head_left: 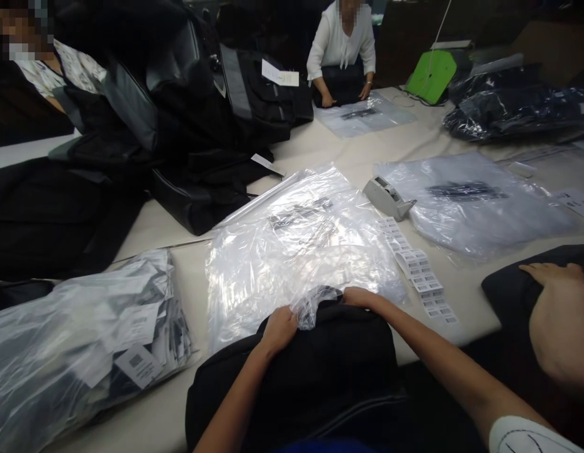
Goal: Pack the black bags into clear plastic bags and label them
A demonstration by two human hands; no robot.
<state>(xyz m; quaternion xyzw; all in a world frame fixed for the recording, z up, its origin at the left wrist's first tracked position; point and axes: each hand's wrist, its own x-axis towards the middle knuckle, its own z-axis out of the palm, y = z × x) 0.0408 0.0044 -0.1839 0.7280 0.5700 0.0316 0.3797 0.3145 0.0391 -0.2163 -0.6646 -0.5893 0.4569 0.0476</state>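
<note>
A black fabric bag (339, 358), perhaps a backpack, stands before me at the table's near edge. My left hand (280, 328) is closed on a bunched edge of clear plastic (308, 311) at the top of the bag. To its right, my right hand (360, 297) grips the black bag's top near its dark handle; its fingertips are partly hidden. Just beyond both hands, a stack of clear plastic bags (296, 251) with dark print lies flat and wrinkled.
A large plastic bag of paper tags (136, 327) lies left. Black backpacks (188, 182) are heaped behind it. A grey tape dispenser (389, 197), label strips (421, 277) and more plastic bags (481, 204) lie right. A co-worker's hand (563, 314) rests on a dark bag. Another person (343, 50) works opposite.
</note>
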